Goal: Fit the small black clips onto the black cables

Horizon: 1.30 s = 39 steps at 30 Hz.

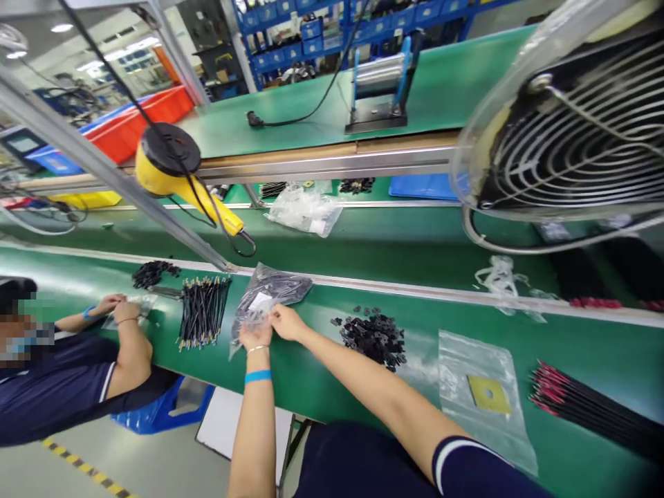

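Observation:
A clear plastic bag [283, 285] with dark contents and a white label lies at the back of the green bench. At its near end, my left hand [255, 337] is closed on the bag's crinkled plastic, palm side up. My right hand [286, 322] pinches the same plastic just right of it, fingertips together. Whether a small part is also between the fingers cannot be made out. A pile of small black plastic pieces [374, 337] sits right of my right forearm. To the left of the bag is a bundle of short black cables [203, 311].
A flat clear bag with a yellow square plate [489, 394] lies on the right, near red-tipped black cables [586, 404]. A co-worker [77, 373] handles a small bag at the left. A fan [581, 131] and a yellow heat gun [187, 187] hang above.

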### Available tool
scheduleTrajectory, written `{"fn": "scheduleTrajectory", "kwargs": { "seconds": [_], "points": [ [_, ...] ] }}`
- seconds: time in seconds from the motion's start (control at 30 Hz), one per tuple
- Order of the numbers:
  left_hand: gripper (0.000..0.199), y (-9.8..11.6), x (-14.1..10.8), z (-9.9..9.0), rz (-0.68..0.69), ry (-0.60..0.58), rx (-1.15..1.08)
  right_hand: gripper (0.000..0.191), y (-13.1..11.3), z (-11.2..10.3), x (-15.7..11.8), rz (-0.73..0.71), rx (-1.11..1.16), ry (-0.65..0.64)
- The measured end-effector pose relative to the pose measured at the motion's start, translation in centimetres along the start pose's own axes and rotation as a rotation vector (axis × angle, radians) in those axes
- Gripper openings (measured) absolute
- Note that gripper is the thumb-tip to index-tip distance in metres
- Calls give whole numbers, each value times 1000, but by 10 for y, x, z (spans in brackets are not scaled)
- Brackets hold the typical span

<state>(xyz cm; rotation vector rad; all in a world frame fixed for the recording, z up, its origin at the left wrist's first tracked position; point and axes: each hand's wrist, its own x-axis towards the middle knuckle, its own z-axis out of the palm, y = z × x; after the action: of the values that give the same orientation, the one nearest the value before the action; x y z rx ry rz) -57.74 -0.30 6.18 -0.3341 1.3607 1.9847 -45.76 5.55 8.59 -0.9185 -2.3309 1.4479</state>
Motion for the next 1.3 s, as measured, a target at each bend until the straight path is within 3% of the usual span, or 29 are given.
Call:
{"fn": "scheduleTrajectory", "kwargs": {
  "seconds": [0.07,0.13,0.2,0.27,0.33,0.43,0.53,0.6,0.73,0.83,0.97,1.07,1.17,1.23,1.3],
  "points": [
    [36,-1,-12,-17,6,-13,107,33,10,4,-32,-4,1,8],
    [36,-19,-33,-34,-15,-57,222,33,30,-2,-74,2,-24,37],
    [36,-53,-58,-44,-36,-131,349,32,59,-19,-116,22,-71,80],
    [36,-94,-80,-41,-20,-220,478,29,91,-47,-146,52,-137,146],
    [34,-132,-94,-22,46,-328,588,30,123,-81,-161,82,-214,220],
    [39,-176,-102,22,154,-503,720,38,160,-127,-163,130,-311,298],
    [35,-205,-110,60,215,-668,839,42,183,-150,-164,137,-362,291],
    [30,-220,-119,72,246,-755,914,41,190,-154,-169,118,-368,269],
    [32,-237,-141,71,343,-848,1048,44,191,-154,-193,103,-326,291],
    [37,-240,-149,68,431,-873,1123,44,184,-145,-230,156,-275,383],
    [57,-243,-155,59,540,-894,1188,35,176,-98,-324,324,-197,514],
    [56,-248,-166,33,558,-914,1224,25,181,-52,-417,552,-144,566],
    [37,-257,-187,4,518,-920,1272,25,205,-28,-498,877,-118,616],
    [29,-261,-204,-8,508,-895,1296,21,235,-30,-533,1049,-96,598],
    [20,-260,-220,-8,498,-837,1275,21,272,-43,-552,1146,-90,602]
  ]
}}
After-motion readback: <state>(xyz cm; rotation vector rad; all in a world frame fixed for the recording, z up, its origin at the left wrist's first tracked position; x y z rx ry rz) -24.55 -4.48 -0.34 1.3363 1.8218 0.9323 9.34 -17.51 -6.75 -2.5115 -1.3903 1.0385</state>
